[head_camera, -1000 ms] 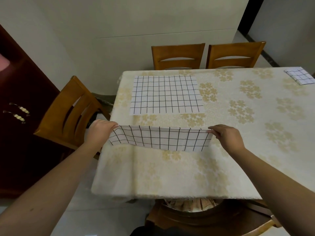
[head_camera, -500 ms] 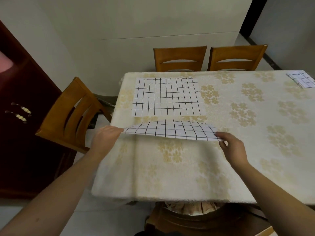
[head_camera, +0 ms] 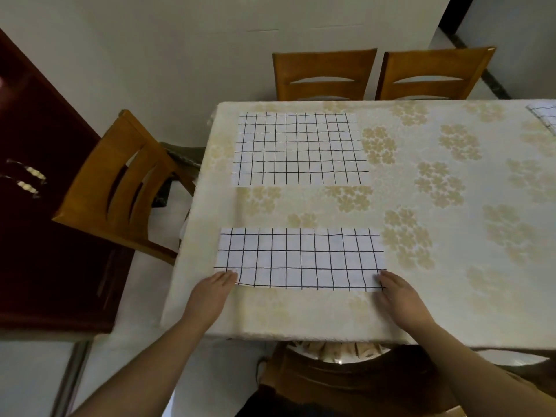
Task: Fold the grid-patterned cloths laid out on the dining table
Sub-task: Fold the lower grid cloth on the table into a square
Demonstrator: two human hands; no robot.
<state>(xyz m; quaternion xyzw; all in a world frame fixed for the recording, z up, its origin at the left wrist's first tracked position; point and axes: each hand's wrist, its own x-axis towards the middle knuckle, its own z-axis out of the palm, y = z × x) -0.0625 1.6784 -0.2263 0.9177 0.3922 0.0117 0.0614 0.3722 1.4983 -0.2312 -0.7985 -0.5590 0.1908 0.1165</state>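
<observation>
My left hand [head_camera: 210, 291] and right hand [head_camera: 398, 294] lay flat and open on the two near corners of the folded cloth [head_camera: 301, 258], which lay long-ways from left to right by the table's [head_camera: 301, 314] near edge.

left hand [head_camera: 212, 291] flat, right hand [head_camera: 398, 294] flat, arms extended

The dining table [head_camera: 436, 320], covered by a floral tablecloth [head_camera: 421, 206], carries 3 grid-patterned cloths: near folded cloth [head_camera: 301, 258], far cloth [head_camera: 299, 149], right-edge cloth [head_camera: 546, 115].
</observation>
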